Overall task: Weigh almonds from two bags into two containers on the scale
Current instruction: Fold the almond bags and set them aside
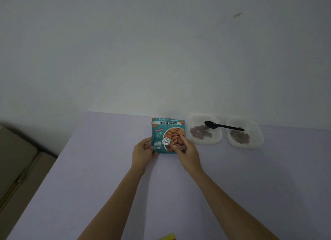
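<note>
there, bag near far table edge

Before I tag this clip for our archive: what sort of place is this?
Probably a room in a home, not a shop or lab: a lilac-covered table against a bare pale wall, a beige cushioned seat, likely a sofa, at the left, and a retail bag of roasted almonds.
</note>
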